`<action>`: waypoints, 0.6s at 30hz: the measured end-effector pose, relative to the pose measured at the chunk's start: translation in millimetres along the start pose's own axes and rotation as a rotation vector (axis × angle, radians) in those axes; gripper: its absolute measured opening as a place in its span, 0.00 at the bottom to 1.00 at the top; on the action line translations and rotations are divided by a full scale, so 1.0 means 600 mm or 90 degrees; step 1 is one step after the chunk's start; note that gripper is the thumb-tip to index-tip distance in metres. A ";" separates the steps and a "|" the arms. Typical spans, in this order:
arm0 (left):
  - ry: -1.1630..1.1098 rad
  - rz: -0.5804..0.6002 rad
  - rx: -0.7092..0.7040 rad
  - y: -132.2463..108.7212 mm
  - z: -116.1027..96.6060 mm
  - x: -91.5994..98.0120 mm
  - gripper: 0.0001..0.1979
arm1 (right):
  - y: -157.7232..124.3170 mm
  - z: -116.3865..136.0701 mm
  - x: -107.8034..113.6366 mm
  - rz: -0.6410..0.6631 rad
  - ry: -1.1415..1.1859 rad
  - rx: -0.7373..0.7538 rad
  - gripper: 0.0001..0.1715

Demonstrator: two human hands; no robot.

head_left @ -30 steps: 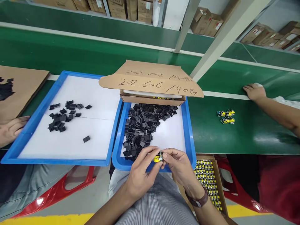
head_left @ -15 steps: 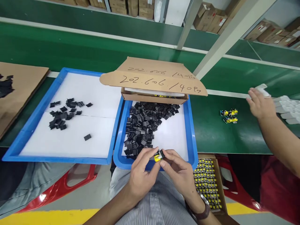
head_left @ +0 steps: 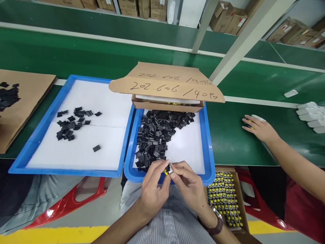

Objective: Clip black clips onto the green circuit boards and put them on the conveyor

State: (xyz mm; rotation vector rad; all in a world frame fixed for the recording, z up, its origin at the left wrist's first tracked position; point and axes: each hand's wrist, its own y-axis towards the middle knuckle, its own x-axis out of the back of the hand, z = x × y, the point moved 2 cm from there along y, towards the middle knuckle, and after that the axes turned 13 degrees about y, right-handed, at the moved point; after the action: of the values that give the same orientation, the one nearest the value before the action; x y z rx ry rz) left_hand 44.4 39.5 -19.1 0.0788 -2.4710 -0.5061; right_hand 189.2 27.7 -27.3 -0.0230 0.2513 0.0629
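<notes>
Between the fingertips of both hands is a small yellow, black and silver component [head_left: 168,169], held over the near edge of a blue-rimmed tray [head_left: 209,159]. My left hand [head_left: 155,184] pinches its left side with thumb and forefinger. My right hand [head_left: 187,184] grips the other side the same way, fingertips almost touching the left ones. Fingers partly hide the part, so its exact kind is unclear. Just beyond my hands, a heap of small black plastic clips [head_left: 154,139] covers the left and back of the tray.
An open cardboard box [head_left: 167,107] with handwritten numbers stands behind the tray. Left is a larger blue tray [head_left: 106,173] with scattered black pieces. At right, a co-worker's hand [head_left: 262,129] covers small parts, near white blocks [head_left: 311,115]. Below, a carton [head_left: 240,189] holds rows of yellow-and-black components.
The component has turned and shifted slightly left between my fingers, showing more silver. The co-worker's hand has moved left from the white piece at the back onto the small yellow-and-black parts.
</notes>
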 end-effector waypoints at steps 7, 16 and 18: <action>0.025 0.012 -0.030 0.009 0.006 -0.001 0.22 | 0.004 -0.001 -0.013 -0.033 0.019 0.037 0.21; 0.077 0.142 -0.167 0.028 0.018 -0.008 0.23 | 0.087 0.041 0.275 -0.453 -0.325 0.054 0.22; 0.075 0.173 -0.210 0.029 0.017 -0.005 0.18 | 0.119 0.048 0.365 -0.499 -0.359 0.045 0.25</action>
State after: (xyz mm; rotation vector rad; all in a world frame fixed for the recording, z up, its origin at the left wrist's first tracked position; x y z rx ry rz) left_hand 42.0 59.8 -21.7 -0.3452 -2.2064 -0.7562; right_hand 403.2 112.8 -54.8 -0.0310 -0.3303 -0.7115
